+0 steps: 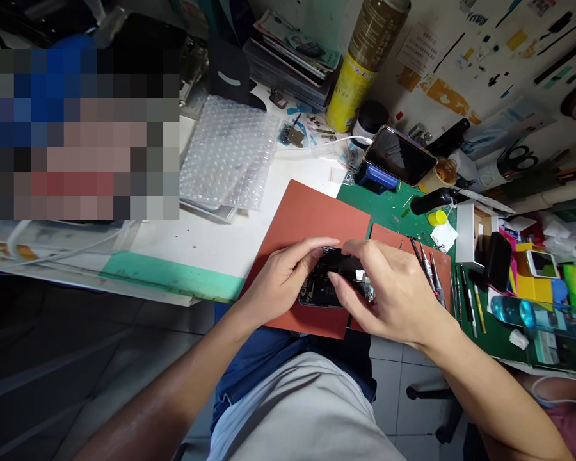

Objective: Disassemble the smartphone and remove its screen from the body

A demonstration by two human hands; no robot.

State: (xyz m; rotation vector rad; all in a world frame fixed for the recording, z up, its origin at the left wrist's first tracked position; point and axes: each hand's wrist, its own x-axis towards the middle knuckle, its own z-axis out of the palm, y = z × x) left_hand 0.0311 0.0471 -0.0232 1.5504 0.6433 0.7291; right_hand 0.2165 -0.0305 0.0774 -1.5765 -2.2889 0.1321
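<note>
An opened smartphone (320, 288) lies on a reddish-brown mat (312, 211), its dark battery and inner parts exposed. My left hand (285, 278) grips its left end, with the thumb along the top edge. Over the right part of the phone, my right hand (393, 291) is curled, index finger at the upper edge and thumb across the inside. Whether a small part sits between those fingers is hidden. Tweezers (428, 266) and other thin tools rest on the mat's right piece, close to my right hand.
Bubble wrap (228, 150) lies at the back left, near a person (77, 134). Behind the mat, another phone (400, 155) leans on a blue stand beside a yellow spray can (360, 70). A white box (475, 234) and a blue bottle (547, 317) are on the right.
</note>
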